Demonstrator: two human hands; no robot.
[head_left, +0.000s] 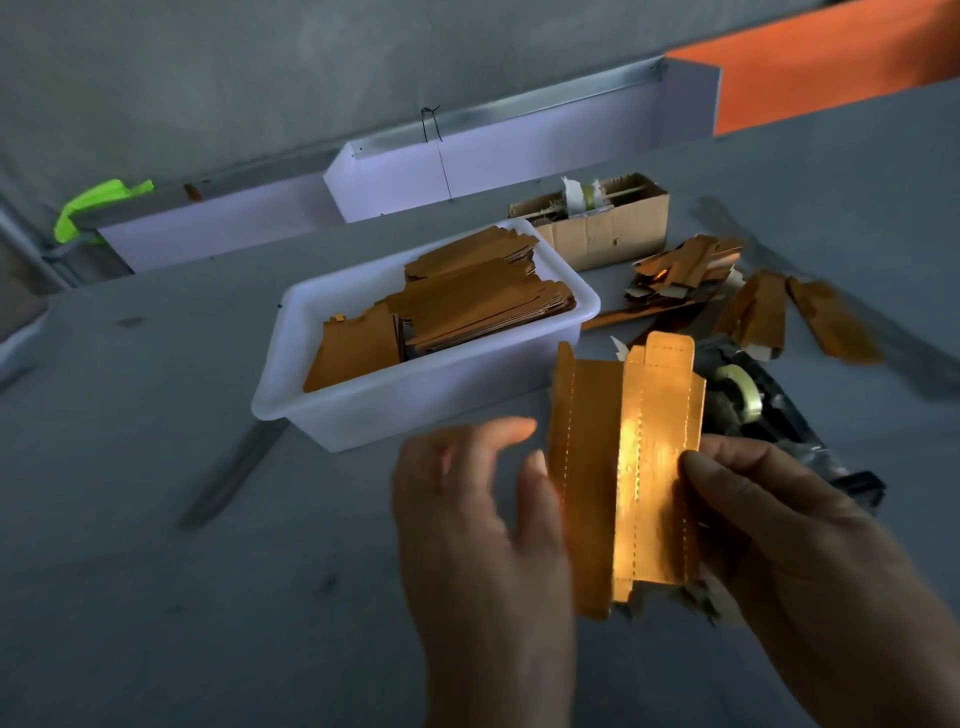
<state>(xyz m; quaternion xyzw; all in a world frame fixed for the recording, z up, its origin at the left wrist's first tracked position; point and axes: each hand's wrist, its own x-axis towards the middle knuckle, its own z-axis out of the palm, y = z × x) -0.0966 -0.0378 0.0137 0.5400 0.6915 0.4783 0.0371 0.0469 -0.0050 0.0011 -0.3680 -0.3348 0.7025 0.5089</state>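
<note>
right hand (779, 530): we pinch the gold carton blank (623, 467) by its right edge
left hand (467, 519): relaxed, our thumb touching its left flap

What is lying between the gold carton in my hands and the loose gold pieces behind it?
In the head view, a black tape dispenser with a clear tape roll sits between the gold carton and the loose gold pieces.

One gold card sheet (623, 467) held up, two hands, left hand (467, 519) and right hand (795, 545), one white tub (415, 410), its stacked sheets (483, 306) too many to count, one cardboard box (608, 234), one tape dispenser (769, 410), one loose heap of sheets (685, 270)
</note>
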